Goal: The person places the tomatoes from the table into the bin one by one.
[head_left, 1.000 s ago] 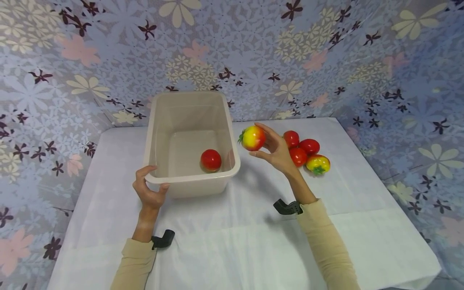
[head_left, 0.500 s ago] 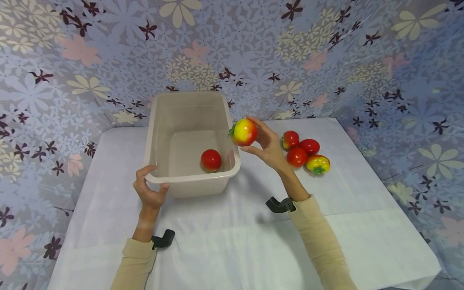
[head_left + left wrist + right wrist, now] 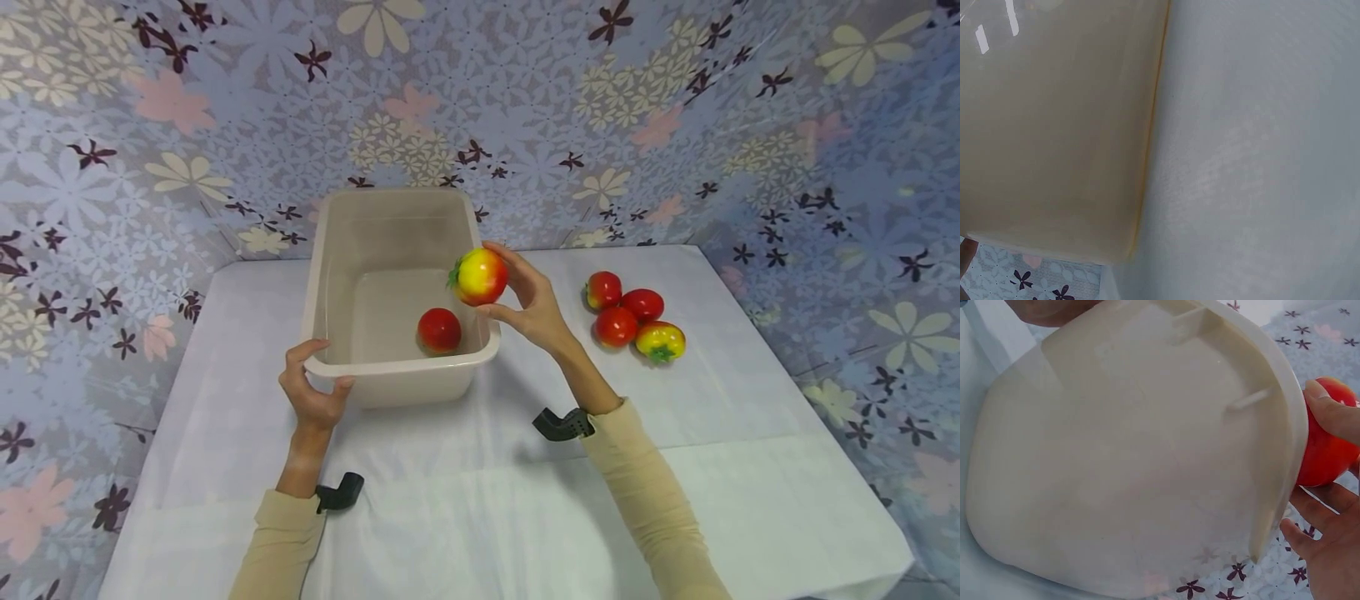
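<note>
My right hand (image 3: 534, 307) pinches a red-and-yellow fruit with a green leafy top (image 3: 482, 277) between thumb and fingers. In the head view it appears over the right rim of a beige plastic bin (image 3: 405, 372). The right wrist view has the fruit's red side (image 3: 1327, 450) just beyond the bin's rim. At the near left corner, my left hand (image 3: 311, 400) grips the bin's rim, thumb on the front and fingers over the side. Inside the bin lies one round red fruit (image 3: 439, 331). The left wrist view is mostly filled by the bin's outer wall (image 3: 1054, 137).
Right of the bin, a cluster of several fruits lies on the white tablecloth (image 3: 480, 500): red ones (image 3: 616, 327) and a yellow-red one with a green top (image 3: 661, 342). A floral cloth (image 3: 525, 108) hangs behind and beside the table.
My right hand has carried the red-and-yellow fruit left, from beside the bin to over its right rim. The left hand keeps its grip on the bin.
</note>
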`<state>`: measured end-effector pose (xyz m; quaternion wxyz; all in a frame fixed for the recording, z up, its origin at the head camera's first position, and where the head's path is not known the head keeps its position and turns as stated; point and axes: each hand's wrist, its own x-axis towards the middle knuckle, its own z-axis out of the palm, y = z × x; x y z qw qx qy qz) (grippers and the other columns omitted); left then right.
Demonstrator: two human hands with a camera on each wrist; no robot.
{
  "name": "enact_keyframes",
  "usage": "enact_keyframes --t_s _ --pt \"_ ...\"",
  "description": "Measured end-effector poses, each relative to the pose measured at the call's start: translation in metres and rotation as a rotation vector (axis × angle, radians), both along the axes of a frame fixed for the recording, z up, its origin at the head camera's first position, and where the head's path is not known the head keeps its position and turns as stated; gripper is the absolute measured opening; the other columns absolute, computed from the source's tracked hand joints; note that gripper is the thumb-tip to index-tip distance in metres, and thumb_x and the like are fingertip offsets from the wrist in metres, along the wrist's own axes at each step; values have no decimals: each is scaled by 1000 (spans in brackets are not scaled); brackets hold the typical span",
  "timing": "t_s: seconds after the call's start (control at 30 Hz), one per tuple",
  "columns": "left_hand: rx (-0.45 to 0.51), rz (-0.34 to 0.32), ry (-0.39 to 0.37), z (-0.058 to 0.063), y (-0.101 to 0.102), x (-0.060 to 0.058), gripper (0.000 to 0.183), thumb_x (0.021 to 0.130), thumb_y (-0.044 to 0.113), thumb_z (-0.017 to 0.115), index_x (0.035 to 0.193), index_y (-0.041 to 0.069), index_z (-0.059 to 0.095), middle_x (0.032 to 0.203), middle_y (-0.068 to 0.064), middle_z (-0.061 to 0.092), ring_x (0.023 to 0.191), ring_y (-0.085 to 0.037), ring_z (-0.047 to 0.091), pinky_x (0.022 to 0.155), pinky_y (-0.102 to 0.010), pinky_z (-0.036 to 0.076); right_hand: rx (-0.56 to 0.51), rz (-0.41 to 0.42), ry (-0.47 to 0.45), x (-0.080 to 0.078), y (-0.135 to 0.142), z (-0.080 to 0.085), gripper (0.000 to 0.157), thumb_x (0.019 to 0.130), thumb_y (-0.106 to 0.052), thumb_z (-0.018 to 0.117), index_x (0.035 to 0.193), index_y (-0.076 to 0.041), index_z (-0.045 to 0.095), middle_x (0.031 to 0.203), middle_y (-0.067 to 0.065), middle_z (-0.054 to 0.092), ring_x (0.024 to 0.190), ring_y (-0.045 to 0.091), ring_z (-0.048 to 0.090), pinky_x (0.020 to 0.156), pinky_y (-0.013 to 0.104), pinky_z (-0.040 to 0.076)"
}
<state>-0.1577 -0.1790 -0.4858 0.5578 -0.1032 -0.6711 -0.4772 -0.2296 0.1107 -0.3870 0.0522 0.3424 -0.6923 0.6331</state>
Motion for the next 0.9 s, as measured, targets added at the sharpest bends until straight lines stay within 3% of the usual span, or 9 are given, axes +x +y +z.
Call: enact_keyframes --t_s 0.2,0.47,0.63,0.77,0.9 --pt "1 -7 4 -1 0 -1 87 76 78 58 93 -8 58 88 -9 68 87 -9 63 85 -13 44 43 -14 -1 1 -6 0 73 81 5 74 145 3 39 150 20 42 136 26 42 114 43 31" --pt "4 -21 -13 0 1 0 88 77 79 57 94 -7 57 85 -16 67 90 -5 63 85 -14 44 56 -5 -6 1 -11 -2 74 80 3 75 145 2 40 151 18 42 138 27 39 116 43 27" --pt "0 -10 -9 -1 0 0 88 77 79 56 94 -7 58 86 -11 69 82 -15 66 84 -14 44 53 9 11 -1 -11 -5 74 83 -16 78 145 2 41 149 23 41 139 26 39 117 42 26" --pt "1 -11 -9 -1 0 0 88 77 79 56 94 -7 58 84 -16 67 84 -12 65 84 -13 44 59 13 20 -2 -11 -8 81 81 -34 78 145 0 41 148 24 43 139 26 40 117 44 24" --pt "6 -4 -6 0 1 -1 88 77 80 56 94 -7 57 84 -17 66 88 -3 62 84 -13 44 72 22 35 -2 -10 -7 75 83 -17 78 146 -1 40 144 21 49 139 25 39 118 46 20"
